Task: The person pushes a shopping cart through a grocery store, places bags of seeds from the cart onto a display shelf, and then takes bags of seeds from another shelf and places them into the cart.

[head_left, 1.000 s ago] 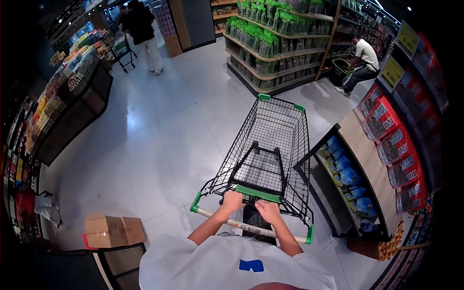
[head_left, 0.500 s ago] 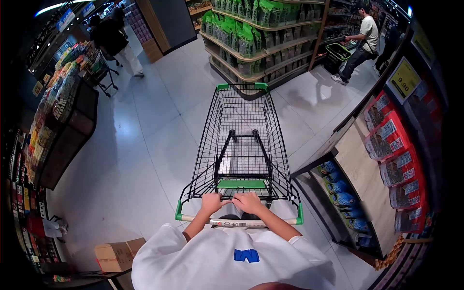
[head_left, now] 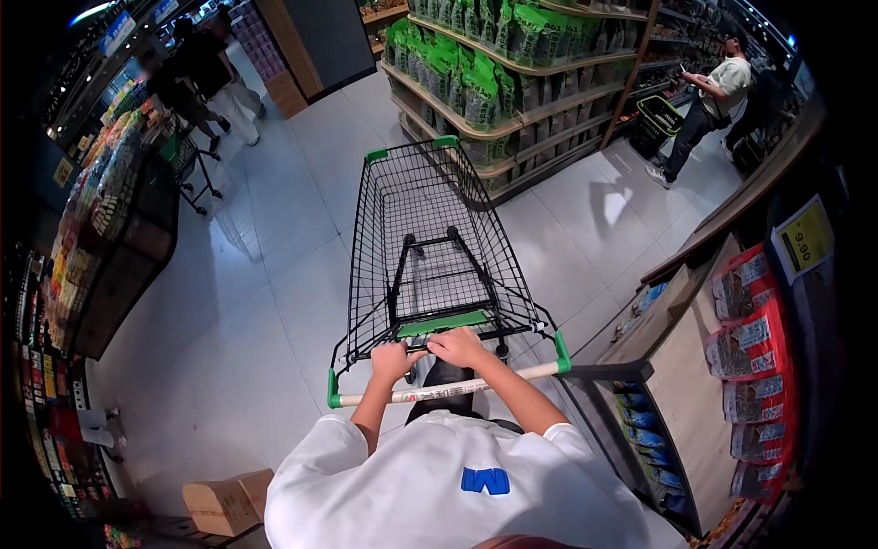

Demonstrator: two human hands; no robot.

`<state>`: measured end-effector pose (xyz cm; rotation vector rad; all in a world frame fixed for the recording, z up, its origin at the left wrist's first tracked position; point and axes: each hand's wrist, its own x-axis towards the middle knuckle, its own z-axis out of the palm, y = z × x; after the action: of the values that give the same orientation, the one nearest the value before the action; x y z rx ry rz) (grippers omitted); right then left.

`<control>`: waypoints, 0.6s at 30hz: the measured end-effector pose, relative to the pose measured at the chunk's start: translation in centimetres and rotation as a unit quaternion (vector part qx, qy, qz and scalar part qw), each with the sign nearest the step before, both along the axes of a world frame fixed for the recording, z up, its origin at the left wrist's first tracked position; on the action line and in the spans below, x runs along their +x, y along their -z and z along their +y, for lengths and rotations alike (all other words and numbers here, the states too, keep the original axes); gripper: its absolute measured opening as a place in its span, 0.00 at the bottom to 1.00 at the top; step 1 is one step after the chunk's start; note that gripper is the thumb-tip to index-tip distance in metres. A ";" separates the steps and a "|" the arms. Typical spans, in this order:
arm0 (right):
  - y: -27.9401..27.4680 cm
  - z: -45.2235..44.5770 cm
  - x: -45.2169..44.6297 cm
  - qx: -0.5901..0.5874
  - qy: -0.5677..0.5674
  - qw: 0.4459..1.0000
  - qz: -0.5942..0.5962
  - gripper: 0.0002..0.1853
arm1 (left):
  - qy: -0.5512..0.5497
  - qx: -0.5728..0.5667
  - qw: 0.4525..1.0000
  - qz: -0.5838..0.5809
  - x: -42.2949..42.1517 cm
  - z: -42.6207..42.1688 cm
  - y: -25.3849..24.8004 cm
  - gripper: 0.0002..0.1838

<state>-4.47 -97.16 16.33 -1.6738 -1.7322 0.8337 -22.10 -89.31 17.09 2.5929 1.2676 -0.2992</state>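
A black wire shopping cart (head_left: 430,229) with green corners stands in front of me, and no goods show in its basket. My left hand (head_left: 393,360) is closed on the cart's rear bar, just behind the green flap (head_left: 444,323). Right beside it, my right hand (head_left: 455,347) is wrapped over the same bar. Both hands are forward of the pale printed handle (head_left: 448,393), which passes under my forearms.
Shelves of green-topped bags (head_left: 485,87) stand ahead, close to the cart's front right. A wooden display (head_left: 690,384) with red packs (head_left: 745,348) is at right. A person (head_left: 713,101) stands beyond it. More people (head_left: 206,69) and a cart are back left. A cardboard box (head_left: 224,503) lies lower left.
The cart's front has swung left, with both hands staying on its bar. The person at right has gone from crouching to standing upright. The right-hand display has shifted nearer in view.
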 end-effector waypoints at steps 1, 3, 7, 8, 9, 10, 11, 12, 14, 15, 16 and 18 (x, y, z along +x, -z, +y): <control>0.2 1.9 0.9 0.002 0.000 1.000 -0.005 0.18 | -0.007 0.004 1.000 0.004 0.7 1.6 0.0 0.30; 0.8 5.4 1.8 -0.005 -0.030 0.999 -0.020 0.18 | -0.020 -0.004 1.000 0.015 1.7 4.7 0.5 0.30; 2.9 13.3 4.6 0.022 -0.048 0.998 -0.016 0.19 | -0.019 0.008 1.000 -0.006 3.8 12.1 1.5 0.33; 2.4 15.4 5.5 0.020 -0.059 0.998 -0.013 0.19 | -0.035 -0.001 0.999 -0.004 4.6 14.0 1.5 0.33; 2.4 17.5 5.8 0.007 -0.061 0.998 -0.023 0.19 | -0.050 -0.010 0.999 -0.004 4.9 15.7 1.9 0.33; 2.5 19.6 6.6 0.005 -0.069 0.997 -0.025 0.20 | -0.061 -0.021 0.998 -0.002 5.7 17.8 1.8 0.33; 2.5 21.9 7.4 0.007 -0.076 0.997 -0.028 0.20 | -0.077 -0.042 0.996 0.003 6.5 20.0 1.6 0.33; 2.5 24.2 8.3 -0.007 -0.078 0.996 -0.031 0.21 | -0.090 -0.040 0.995 -0.002 7.3 22.1 1.4 0.32; 2.4 28.1 9.8 0.012 -0.061 0.997 -0.046 0.22 | -0.111 -0.038 0.993 -0.032 8.7 25.9 1.4 0.29; 2.7 29.6 10.2 0.057 -0.003 0.996 -0.072 0.22 | -0.120 -0.036 0.990 -0.058 9.3 27.8 1.8 0.28; 1.9 30.6 11.0 0.092 0.027 0.990 -0.099 0.21 | -0.099 -0.015 0.986 -0.135 9.3 29.4 2.5 0.23; 0.4 32.3 13.8 0.151 0.084 0.973 -0.152 0.19 | -0.101 0.004 0.978 -0.181 11.0 32.1 1.6 0.18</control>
<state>9.34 -64.89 15.96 -1.7715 -1.7758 0.2285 -11.07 -57.17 15.48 2.3539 1.3769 0.2072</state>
